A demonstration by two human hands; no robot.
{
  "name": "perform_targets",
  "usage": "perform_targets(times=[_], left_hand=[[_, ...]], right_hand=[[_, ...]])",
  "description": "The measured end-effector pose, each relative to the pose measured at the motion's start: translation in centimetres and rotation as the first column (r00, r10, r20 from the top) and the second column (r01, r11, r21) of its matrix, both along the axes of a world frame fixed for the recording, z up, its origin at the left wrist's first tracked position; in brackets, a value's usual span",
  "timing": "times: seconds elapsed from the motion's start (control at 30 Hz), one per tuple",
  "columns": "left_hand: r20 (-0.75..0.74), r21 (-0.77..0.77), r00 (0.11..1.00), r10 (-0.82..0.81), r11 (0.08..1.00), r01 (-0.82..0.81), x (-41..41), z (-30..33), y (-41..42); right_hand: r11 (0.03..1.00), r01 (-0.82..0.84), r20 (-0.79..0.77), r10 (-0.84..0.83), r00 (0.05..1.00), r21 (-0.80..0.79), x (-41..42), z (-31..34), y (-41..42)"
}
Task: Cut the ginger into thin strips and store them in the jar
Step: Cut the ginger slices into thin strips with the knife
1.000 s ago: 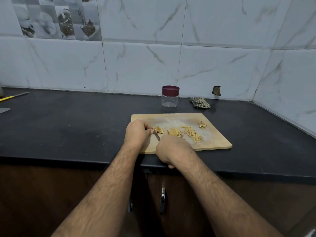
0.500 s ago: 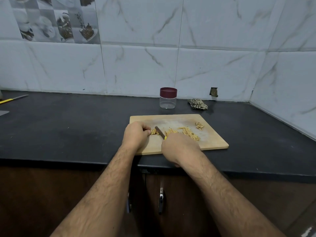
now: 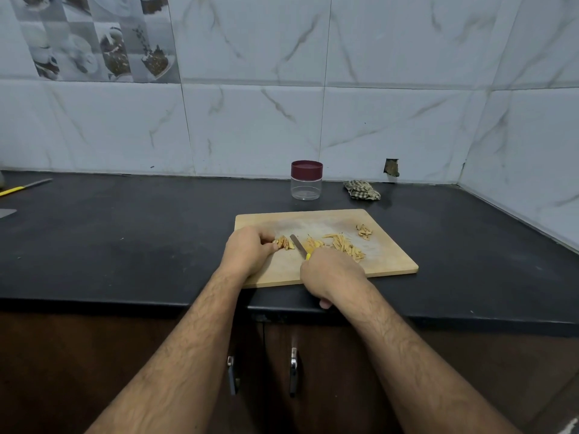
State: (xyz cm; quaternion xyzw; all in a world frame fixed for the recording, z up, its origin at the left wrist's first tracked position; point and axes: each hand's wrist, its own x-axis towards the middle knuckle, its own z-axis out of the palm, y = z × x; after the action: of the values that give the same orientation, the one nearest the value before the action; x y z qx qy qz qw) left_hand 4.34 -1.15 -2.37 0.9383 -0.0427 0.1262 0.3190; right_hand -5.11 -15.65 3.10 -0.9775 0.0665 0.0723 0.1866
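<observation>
Head view of a dark surface (image 3: 125, 239) against a marble-tiled wall. At the far left edge lies a second knife (image 3: 25, 187) with a yellow handle, its blade pointing right and away toward the wall. A wooden cutting board (image 3: 391, 261) lies right of centre near the front edge, its long axis running left to right. The left hand (image 3: 249, 252) rests on the board's left end, its grip closed with the fingertips pinning a small bundle of ginger slices (image 3: 284, 242), whose pieces run roughly front to back. Just beside the bundle, on its right, is the knife (image 3: 299, 244): its blade points away and slightly left, with the yellow handle end emerging from the right hand (image 3: 332, 274), whose grip is clamped around the handle. Whether the blade edge touches the board cannot be told. Right of the blade lies a loose row of cut ginger strips (image 3: 343, 245), most pointing obliquely away and left, and a smaller heap of ginger pieces (image 3: 364, 231) lies near the board's far right part. Behind the board, near the wall, stands an upright clear jar (image 3: 306, 186) with its maroon lid (image 3: 306, 168) on; a crumpled checked cloth (image 3: 362, 190) lies to its right.
</observation>
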Motion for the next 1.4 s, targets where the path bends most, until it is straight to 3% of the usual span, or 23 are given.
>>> perform_targets(times=[0.73,1.0,1.2,1.4], left_hand=[[0.008,0.111,0.998,0.06,0.992,-0.061,3.1,1.1,-0.6],[0.009,0.007,1.0,-0.004,1.0,0.003,3.1,1.1,0.0],[0.037,0.012,0.999,-0.007,1.0,0.006,2.9,0.7,-0.1],[0.064,-0.07,0.998,-0.016,0.997,0.02,2.5,0.5,-0.3]], right_hand=[[0.995,0.053,-0.011,-0.053,0.999,0.084,1.4,-2.1,-0.8],[0.997,0.045,0.034,-0.047,0.998,0.059,0.9,-2.2,-0.8],[0.999,0.031,0.045,-0.033,0.998,0.035,0.8,-2.2,-0.5],[0.989,0.007,0.015,-0.01,1.0,0.147,0.9,-2.3,-1.3]])
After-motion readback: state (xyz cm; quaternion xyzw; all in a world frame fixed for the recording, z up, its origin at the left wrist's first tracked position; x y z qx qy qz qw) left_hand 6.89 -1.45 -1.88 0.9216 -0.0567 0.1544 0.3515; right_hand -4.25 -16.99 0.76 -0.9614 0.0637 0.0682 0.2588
